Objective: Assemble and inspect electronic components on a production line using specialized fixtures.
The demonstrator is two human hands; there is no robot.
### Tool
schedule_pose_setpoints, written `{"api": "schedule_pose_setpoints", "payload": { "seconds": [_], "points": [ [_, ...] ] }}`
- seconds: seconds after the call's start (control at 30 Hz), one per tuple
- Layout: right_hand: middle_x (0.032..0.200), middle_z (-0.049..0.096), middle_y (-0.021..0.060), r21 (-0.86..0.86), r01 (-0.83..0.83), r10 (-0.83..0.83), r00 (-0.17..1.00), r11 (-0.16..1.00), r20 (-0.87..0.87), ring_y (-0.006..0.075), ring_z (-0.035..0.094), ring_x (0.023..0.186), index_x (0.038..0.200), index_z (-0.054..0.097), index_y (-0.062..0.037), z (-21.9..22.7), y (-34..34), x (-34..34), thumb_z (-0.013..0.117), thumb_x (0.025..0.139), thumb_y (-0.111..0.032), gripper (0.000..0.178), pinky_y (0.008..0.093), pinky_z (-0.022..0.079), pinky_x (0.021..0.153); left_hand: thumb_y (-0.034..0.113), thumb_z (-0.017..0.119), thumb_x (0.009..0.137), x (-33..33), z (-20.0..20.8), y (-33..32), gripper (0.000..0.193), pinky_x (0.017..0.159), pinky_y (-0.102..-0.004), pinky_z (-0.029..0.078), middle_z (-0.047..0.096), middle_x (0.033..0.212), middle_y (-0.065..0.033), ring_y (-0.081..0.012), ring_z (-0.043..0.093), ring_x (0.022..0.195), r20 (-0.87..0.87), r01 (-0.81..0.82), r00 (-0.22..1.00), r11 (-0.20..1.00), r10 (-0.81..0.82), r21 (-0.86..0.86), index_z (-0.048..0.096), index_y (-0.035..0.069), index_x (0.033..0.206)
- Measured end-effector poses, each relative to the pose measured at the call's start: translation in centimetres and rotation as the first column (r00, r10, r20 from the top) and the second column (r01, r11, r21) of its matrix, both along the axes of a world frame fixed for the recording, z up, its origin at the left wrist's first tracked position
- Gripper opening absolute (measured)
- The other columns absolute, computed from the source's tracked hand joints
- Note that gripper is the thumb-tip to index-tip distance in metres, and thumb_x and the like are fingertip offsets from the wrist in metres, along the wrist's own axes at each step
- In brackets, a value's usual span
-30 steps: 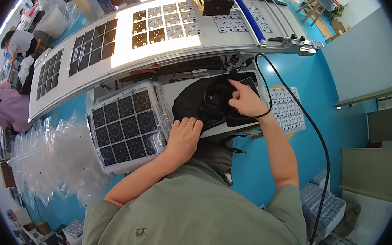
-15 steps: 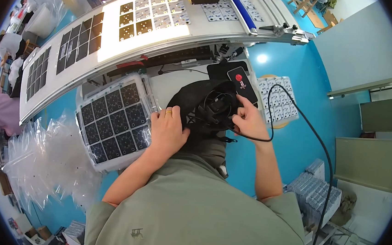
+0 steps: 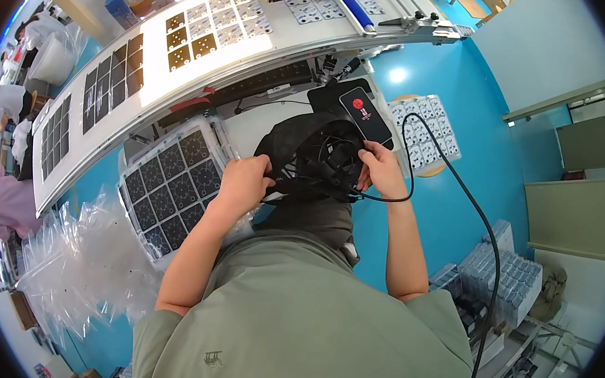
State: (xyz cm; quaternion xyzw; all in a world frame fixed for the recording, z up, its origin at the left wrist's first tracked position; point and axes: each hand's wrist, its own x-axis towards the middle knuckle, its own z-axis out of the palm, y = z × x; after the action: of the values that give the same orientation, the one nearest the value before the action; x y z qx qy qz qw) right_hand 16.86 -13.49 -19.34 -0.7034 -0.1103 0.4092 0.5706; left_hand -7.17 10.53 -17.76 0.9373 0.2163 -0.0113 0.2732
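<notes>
A black round fan-like part [image 3: 317, 160] lies on dark cloth on the white bench, right in front of me. My left hand [image 3: 244, 182] grips its left edge. My right hand [image 3: 381, 168] holds its right edge, fingers curled at the rim, and a black cable [image 3: 459, 187] loops away from under that hand. Just behind the part sits a black flat device with a red button [image 3: 362, 113].
A clear tray of black square parts [image 3: 169, 191] sits left of my hands. A lit conveyor [image 3: 186, 45] carries more trays behind. A tray of small white pieces [image 3: 424, 127] lies to the right. Crumpled clear plastic bags [image 3: 76, 263] pile at lower left. Other people sit far left.
Both my hands have closed in on the black round part and drawn it nearer to me; the right hand left the black device, and the left hand moved off the bench onto the part's edge.
</notes>
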Motion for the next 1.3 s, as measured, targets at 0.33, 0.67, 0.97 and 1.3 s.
{"api": "schedule_pose_setpoints", "payload": {
  "seconds": [0.33,0.67,0.97,1.3],
  "points": [
    [0.063,0.061,0.0014,-0.178,-0.101,0.161,0.915,0.979,0.370,0.0125,0.062,0.048,0.095,0.065,-0.0027,1.3,-0.1,-0.4,0.064,0.111,-0.023,0.026,0.0301,0.044,0.044,0.014,0.078,0.093,1.1,3.1,5.0,0.012,0.084,-0.0535,0.057,0.078,0.094,-0.0198,-0.0442,0.074,0.094,0.150,-0.117,0.983,0.991,0.107,0.062,0.073,0.003,0.097],
    [0.089,0.059,0.0205,-0.126,0.039,0.094,0.457,0.991,0.885,0.0405,0.062,0.088,0.085,0.067,0.0046,0.1,-0.3,-8.9,0.072,0.095,-0.018,0.025,0.0504,0.049,0.074,0.011,0.078,0.092,1.8,1.9,9.2,0.013,0.088,-0.0520,0.056,0.078,0.099,-0.0181,-0.0428,0.073,0.101,0.134,-0.068,0.990,0.982,0.044,0.176,0.073,0.003,0.100],
    [0.067,0.051,0.0125,-0.098,-0.140,0.169,0.880,0.985,0.444,0.0192,0.050,0.063,0.087,0.062,0.0053,0.5,0.6,-11.7,0.065,0.105,-0.019,0.031,0.0403,0.042,0.061,-0.006,0.069,0.084,0.1,2.6,5.5,0.026,0.093,-0.0465,0.050,0.068,0.102,-0.0102,-0.0342,0.066,0.107,0.333,-0.048,0.934,0.875,-0.132,0.481,0.070,0.007,0.106],
    [0.078,0.067,0.0008,0.022,-0.068,0.064,0.988,0.997,0.142,0.0090,0.060,0.067,0.098,0.069,0.0021,-0.5,0.7,-11.8,0.061,0.111,-0.019,0.026,0.0281,0.047,0.060,0.012,0.083,0.090,-8.3,3.9,-5.2,0.019,0.075,-0.0463,0.053,0.069,0.089,-0.0125,-0.0351,0.069,0.088,0.243,0.148,0.962,0.986,-0.123,-0.084,0.071,0.006,0.104]
  ]
}}
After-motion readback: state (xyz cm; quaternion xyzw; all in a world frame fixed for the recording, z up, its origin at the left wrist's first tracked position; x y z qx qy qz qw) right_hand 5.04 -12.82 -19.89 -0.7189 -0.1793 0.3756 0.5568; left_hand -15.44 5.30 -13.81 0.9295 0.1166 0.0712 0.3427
